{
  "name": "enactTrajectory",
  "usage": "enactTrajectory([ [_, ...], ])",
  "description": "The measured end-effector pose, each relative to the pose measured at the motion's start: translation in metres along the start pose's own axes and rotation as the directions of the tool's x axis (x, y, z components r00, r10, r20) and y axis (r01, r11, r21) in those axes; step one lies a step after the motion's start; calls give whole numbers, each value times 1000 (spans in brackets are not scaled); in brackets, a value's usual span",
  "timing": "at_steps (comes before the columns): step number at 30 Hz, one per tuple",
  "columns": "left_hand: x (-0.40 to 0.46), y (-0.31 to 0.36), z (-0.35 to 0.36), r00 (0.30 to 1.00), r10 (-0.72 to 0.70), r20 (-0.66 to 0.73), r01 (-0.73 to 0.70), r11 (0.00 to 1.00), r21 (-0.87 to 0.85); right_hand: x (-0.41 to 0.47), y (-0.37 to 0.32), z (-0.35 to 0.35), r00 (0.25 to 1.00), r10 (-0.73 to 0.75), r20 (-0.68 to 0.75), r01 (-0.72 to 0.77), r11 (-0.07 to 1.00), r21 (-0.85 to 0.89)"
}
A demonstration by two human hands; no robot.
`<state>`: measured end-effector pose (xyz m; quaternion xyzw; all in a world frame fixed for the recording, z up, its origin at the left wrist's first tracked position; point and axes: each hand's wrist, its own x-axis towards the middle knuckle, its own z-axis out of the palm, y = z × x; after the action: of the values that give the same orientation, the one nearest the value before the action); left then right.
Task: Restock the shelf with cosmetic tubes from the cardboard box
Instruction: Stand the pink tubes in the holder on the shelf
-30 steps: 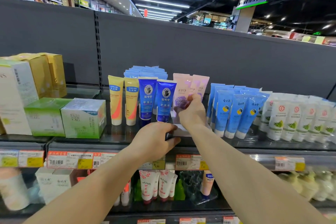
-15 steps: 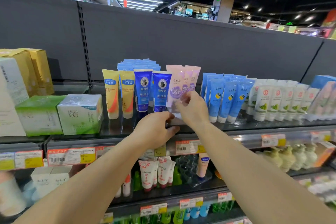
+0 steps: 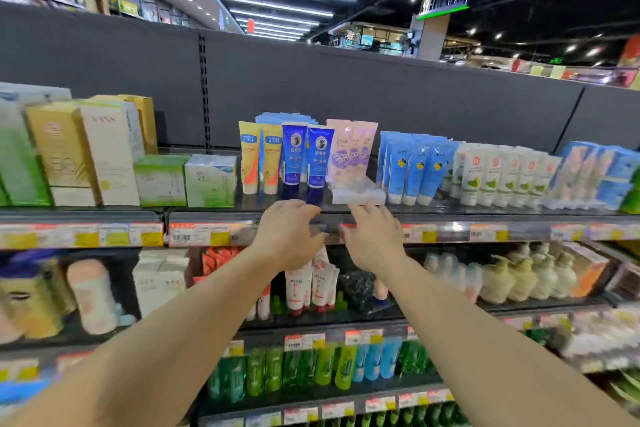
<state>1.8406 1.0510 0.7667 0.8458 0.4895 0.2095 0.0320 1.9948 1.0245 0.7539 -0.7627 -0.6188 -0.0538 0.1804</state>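
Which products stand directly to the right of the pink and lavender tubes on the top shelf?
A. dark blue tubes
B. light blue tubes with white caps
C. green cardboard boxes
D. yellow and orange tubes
B: the light blue tubes with white caps stand just to the right of the pink and lavender tubes, while the dark blue tubes are on their left.

Shelf (image 3: 433, 215); tubes (image 3: 349, 152); boxes (image 3: 211, 180)

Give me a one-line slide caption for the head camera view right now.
Both hands, left hand and right hand, hover empty at the shelf edge below the pink tubes standing in their clear tray.
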Motion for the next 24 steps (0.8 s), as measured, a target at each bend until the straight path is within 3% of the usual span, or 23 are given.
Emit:
enactTrajectory([
  [5,-78,-8,-1,996,-76,-44,78,996,38,-73,-26,5,996,-77,47,76,997,24],
  [14,-204,-82,-22,972,-233,16,230,966,122,-153,-116,34,955,-201,218,158,967,202],
  [19,-269,-160,-47,920,-385,66,364,906,216,-177,-202,68,896,-306,322,246,945,215],
  [24,-339,-277,-58,888,-459,24,440,865,240,-202,-317,122,839,-406,362,324,908,266],
])
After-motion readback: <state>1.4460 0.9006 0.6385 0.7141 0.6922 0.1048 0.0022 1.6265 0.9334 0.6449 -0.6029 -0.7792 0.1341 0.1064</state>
